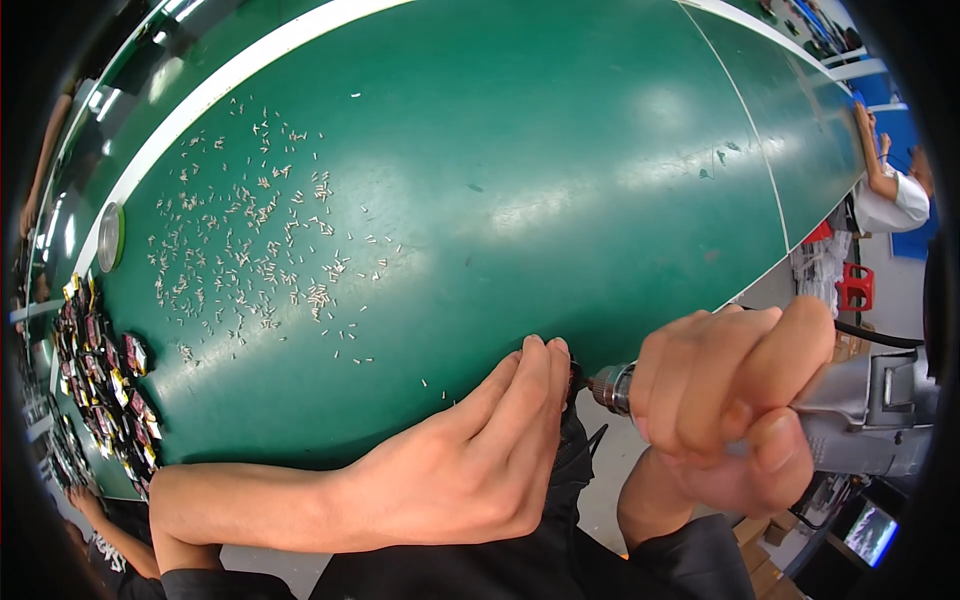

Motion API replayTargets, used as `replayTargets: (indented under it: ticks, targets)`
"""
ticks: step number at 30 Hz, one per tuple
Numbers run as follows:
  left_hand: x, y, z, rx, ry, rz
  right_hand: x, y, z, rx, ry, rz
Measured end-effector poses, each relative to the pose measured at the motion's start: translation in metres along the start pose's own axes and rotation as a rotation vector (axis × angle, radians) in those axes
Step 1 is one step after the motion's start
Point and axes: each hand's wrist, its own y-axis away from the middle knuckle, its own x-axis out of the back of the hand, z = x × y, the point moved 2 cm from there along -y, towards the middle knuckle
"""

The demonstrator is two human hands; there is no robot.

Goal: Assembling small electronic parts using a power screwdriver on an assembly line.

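My right hand (735,405) is wrapped round a power screwdriver (612,388), whose knurled metal collar points left toward my other hand. Just short of that collar, my left hand (480,450) has its fingers pressed together on a small dark part (574,378) at the table's near edge. Most of this part is hidden behind the fingers, and I cannot tell whether the driver tip touches it. Many small silver screws (265,265) lie scattered over the left half of the green table (560,230).
At the far left is a heap of black parts (105,380) with yellow and pink bits. A round green-rimmed container (112,238) stands beyond it. Other people sit at left and far right; a red stool (856,288) and a lit screen (870,533) are at right.
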Motion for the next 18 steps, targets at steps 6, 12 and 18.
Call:
replayTargets:
  ticks: [6,12,18]
  targets:
    - [0.004,-0.010,0.000,-0.020,0.009,0.012,0.002,-0.002,-0.012,-0.091,0.179,-0.032]
    - [0.010,0.009,-0.002,0.016,-0.010,-0.012,-0.016,-0.011,0.011,-0.025,-0.104,-0.061]
    - [0.016,0.020,-0.017,0.033,0.005,0.030,0.026,-0.009,0.007,0.048,-0.432,-0.088]
